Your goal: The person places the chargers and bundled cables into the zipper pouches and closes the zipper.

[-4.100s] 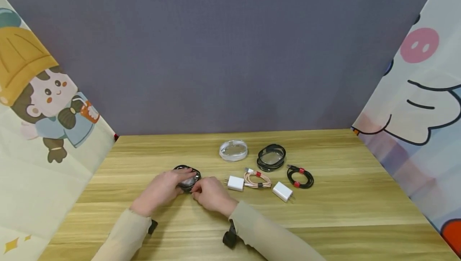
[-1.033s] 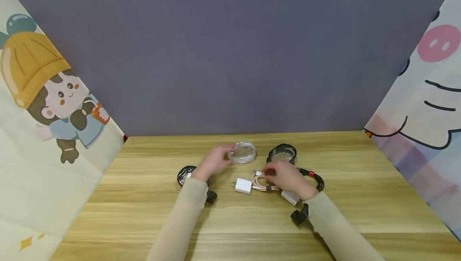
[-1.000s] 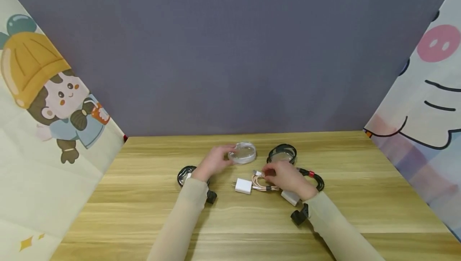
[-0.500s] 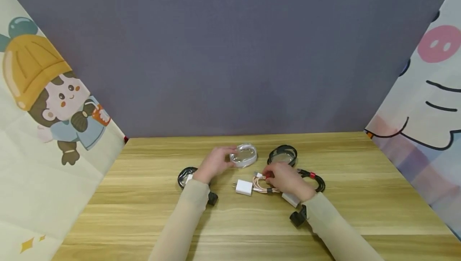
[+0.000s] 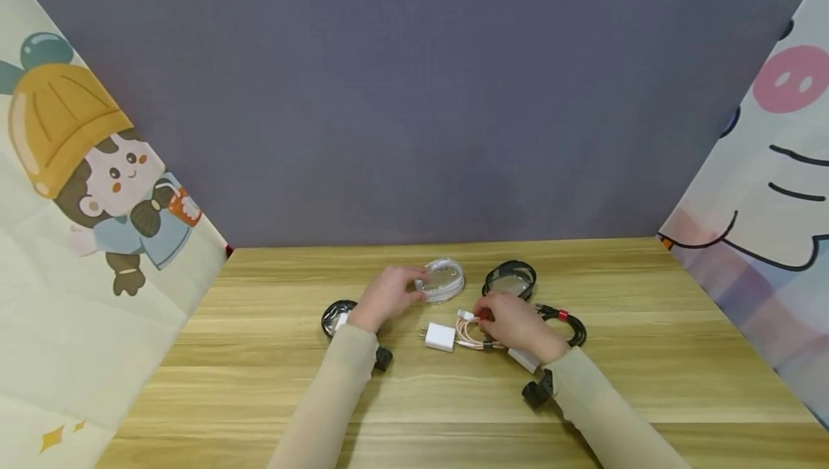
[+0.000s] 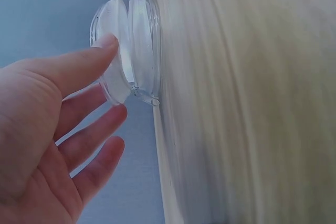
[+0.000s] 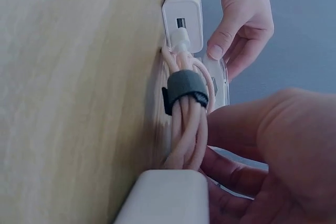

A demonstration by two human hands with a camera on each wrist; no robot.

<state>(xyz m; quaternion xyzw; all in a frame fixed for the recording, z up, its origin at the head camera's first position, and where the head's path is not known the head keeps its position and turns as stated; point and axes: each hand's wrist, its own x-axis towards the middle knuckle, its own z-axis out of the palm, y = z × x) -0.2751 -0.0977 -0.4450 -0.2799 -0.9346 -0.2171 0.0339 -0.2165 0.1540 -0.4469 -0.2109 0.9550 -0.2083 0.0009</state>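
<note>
My left hand (image 5: 391, 295) holds a clear round case (image 5: 443, 280) near the middle back of the wooden table (image 5: 259, 383). In the left wrist view the left hand (image 6: 113, 77) has its thumb and a fingertip on the case lid (image 6: 113, 51), which stands slightly lifted off the base (image 6: 143, 45). My right hand (image 5: 504, 319) grips a coiled pink cable (image 5: 468, 331), which a grey strap (image 7: 186, 90) binds. This cable (image 7: 185, 129) plugs into a white charger (image 5: 440, 337). The right hand (image 7: 226, 166) has its fingers curled round the coil's far side.
A second white charger (image 5: 523, 360) lies partly under my right wrist. A black round case (image 5: 509, 278) and a black cable with a red tie (image 5: 565, 321) sit behind it. Another black case (image 5: 335, 318) lies left of my left forearm. Printed cloth walls flank the table.
My hands left the black case on the left. The left hand went to the clear case, whose lid now stands slightly lifted; the right took hold of the pink cable.
</note>
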